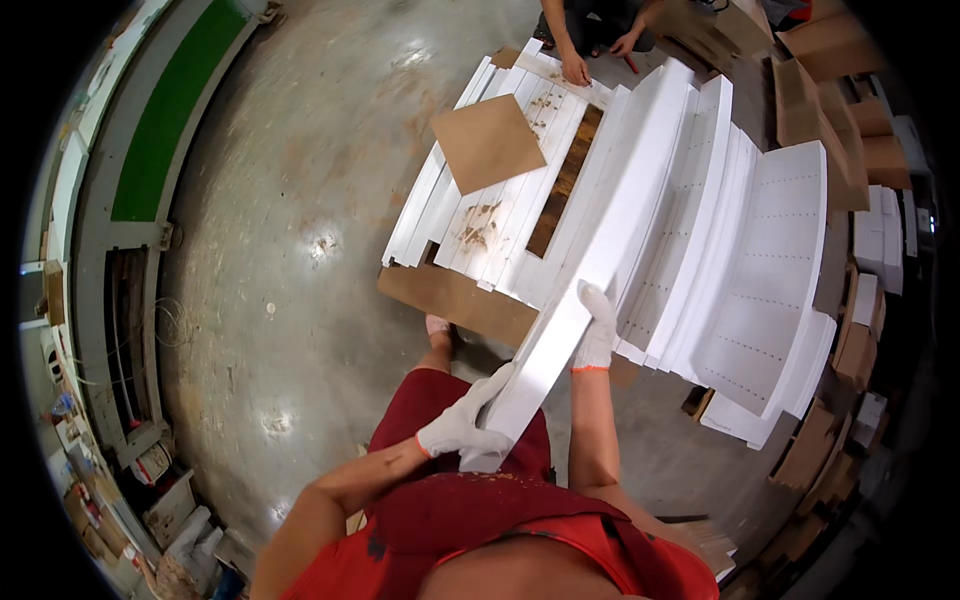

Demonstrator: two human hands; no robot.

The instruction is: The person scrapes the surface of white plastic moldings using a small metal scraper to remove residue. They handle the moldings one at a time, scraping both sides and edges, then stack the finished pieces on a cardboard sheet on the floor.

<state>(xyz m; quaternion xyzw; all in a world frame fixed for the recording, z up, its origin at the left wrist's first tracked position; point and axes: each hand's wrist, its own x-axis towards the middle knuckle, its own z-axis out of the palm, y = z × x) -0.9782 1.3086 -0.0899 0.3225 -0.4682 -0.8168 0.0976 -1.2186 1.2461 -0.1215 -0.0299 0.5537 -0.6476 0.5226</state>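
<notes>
A long white board (548, 352) with a squared end is tilted up in front of me, its far end reaching out over the stacked boards. My left hand (468, 418), in a white glove, is closed around its near end by my waist. Farther along its right side, my gloved right hand (597, 325) grips the same board; some of its fingers are hidden behind the edge. Beyond my hands lies a stack of white boards (475, 238), some with brown debris on top. A square brown cardboard sheet (490, 145) rests on that stack.
At the far side, another person's bare hand (576, 70) touches the stack. White panels with rows of holes (770, 275) stand to the right, with cardboard boxes (822, 125) beyond. Brown cardboard (455, 302) sticks out beneath the boards. A machine with a green strip (180, 110) runs along the left.
</notes>
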